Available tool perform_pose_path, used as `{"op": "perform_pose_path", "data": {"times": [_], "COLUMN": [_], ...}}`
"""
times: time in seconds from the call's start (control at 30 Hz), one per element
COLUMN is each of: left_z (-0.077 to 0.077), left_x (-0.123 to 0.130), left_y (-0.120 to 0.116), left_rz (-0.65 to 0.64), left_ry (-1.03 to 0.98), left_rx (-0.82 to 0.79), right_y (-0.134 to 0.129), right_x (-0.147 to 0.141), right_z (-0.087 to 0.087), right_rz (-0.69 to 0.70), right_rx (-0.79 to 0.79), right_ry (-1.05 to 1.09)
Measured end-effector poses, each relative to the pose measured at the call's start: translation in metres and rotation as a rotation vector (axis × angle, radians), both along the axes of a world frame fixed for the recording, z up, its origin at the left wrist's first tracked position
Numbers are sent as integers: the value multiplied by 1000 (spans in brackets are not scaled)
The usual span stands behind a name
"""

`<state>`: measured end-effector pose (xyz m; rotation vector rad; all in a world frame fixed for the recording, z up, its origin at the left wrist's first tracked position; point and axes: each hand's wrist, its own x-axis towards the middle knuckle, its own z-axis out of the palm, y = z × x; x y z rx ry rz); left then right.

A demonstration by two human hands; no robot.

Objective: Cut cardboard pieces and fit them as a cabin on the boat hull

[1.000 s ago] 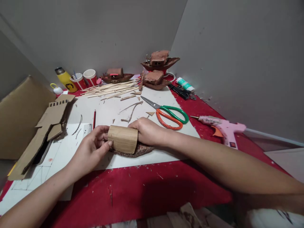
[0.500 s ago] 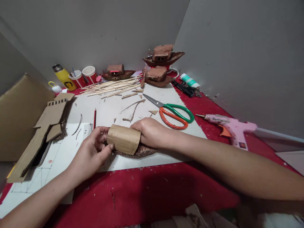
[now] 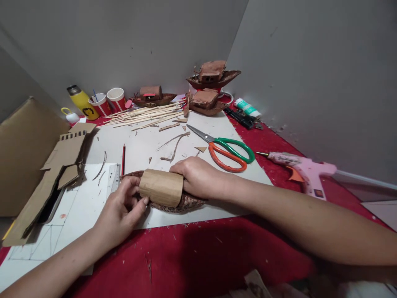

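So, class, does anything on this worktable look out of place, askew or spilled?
Cardboard scraps lie strewn over the white sheet near the scissors, looking like uncleared offcuts. The yellow bottle appears tilted, possibly lens distortion.

Left hand [image 3: 124, 203] pinches left end of curved cardboard piece [image 3: 161, 188], thumb at its near corner. Right hand [image 3: 200, 179] grips opposite end, fingertips hidden behind it. Brown boat hull [image 3: 194, 202] under the cardboard, showing beyond both sets of fingers. Pencil [image 3: 123, 159] just past left fingers, ruler [image 3: 113, 177] near them. Scissors [image 3: 214, 141] beyond right fingers; pale sticks [image 3: 147, 115] farther off. Pink glue gun [image 3: 305, 167] well right of right fingers.
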<state>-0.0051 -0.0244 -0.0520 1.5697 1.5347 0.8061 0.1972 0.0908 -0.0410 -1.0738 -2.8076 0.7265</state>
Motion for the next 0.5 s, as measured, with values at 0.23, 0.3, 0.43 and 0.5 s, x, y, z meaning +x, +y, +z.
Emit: {"op": "perform_pose_path", "data": {"times": [0.23, 0.3, 0.43, 0.5], "left_z": [-10, -11, -13, -16], "left_x": [5, 7, 9, 10], "left_y": [-11, -13, -19, -21], "left_rz": [144, 176, 168, 155], "left_ry": [-143, -157, -87, -46], "left_rx": [-33, -59, -114, -112], "right_y": [0, 0, -1, -1], "right_x": [1, 1, 1, 1], "right_z": [-5, -5, -3, -2], "right_rz": [23, 27, 30, 25], "right_rx": [-7, -14, -39, -61], "right_ry": [28, 17, 28, 35]}}
